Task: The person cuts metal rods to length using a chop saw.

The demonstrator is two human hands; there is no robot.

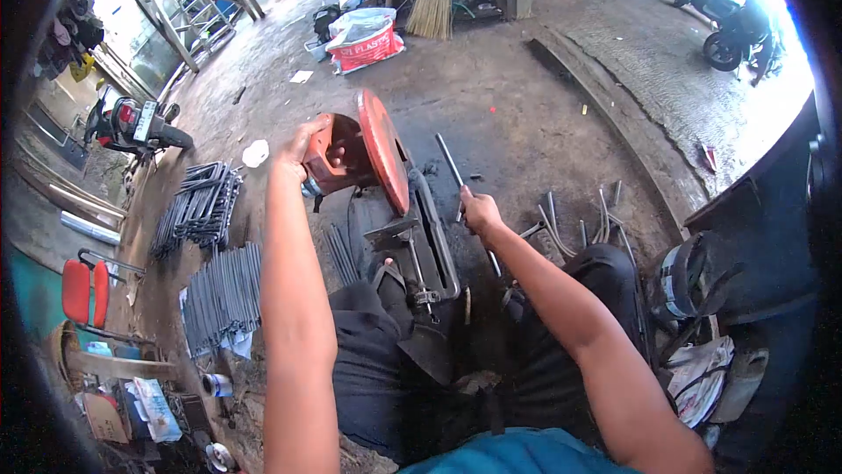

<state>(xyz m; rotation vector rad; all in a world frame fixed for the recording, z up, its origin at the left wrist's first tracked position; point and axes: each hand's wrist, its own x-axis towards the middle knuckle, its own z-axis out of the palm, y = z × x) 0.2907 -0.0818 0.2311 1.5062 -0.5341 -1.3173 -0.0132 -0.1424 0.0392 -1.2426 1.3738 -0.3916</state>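
A cut-off saw with an orange-red guard [383, 154] stands on the floor in front of me. My left hand [309, 151] is wrapped around its orange handle, left of the guard. In my right hand [480, 211] is a grey metal rod [449, 161], held at a slant to the right of the saw's base [430, 233]. The rod is apart from the saw's clamp [419, 272]. A bundle of cut rods [224, 292] lies left of my left forearm, with a pile of bent metal pieces [200, 204] beyond it.
Several rods and bent bars [570, 227] lie beyond my right knee. A red-and-white plastic sack [364, 40] and a straw broom [432, 0] are at the back. A motorcycle [136, 126] and a red chair [86, 292] are on the left. A concrete ledge [605, 114] runs along the right.
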